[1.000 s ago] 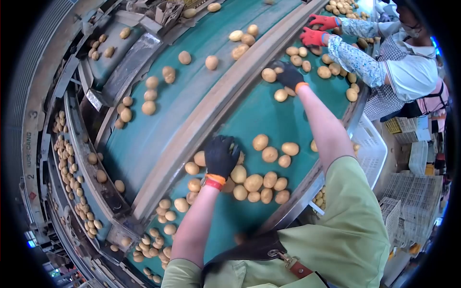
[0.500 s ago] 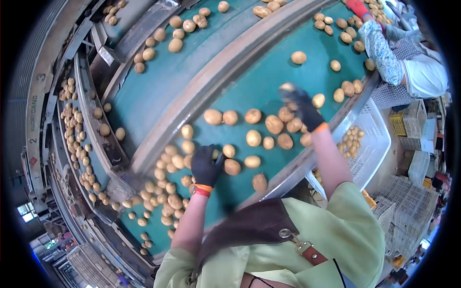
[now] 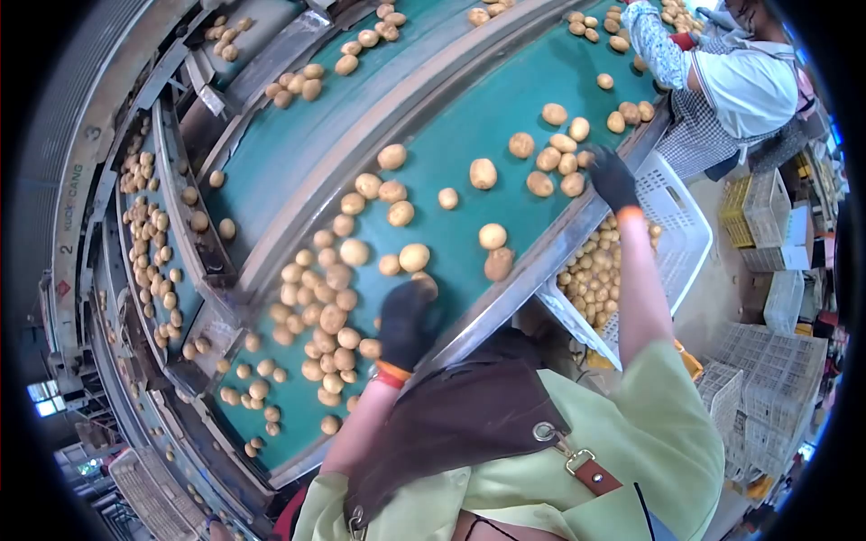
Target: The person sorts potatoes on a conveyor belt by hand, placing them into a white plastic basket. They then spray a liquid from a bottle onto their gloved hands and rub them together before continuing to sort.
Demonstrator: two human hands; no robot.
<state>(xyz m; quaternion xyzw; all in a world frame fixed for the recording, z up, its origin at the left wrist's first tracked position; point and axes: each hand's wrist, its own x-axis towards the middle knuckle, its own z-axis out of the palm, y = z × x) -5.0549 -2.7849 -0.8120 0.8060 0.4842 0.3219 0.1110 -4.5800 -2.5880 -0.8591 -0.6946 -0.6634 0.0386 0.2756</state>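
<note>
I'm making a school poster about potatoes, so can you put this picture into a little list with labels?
belt: green, with many potatoes
left hand: dark-gloved, blurred, near potatoes on the belt; grip unclear
right hand: dark-gloved, near potatoes at the belt's edge; grip unclear
crate: white, beside the belt, potatoes inside
other person: farther along the belt, dressed partly in white

Your potatoes (image 3: 483, 174) were yellow-brown and roundish.
They lay on the green belt (image 3: 505, 108), some apart, many bunched up on your left.
</note>
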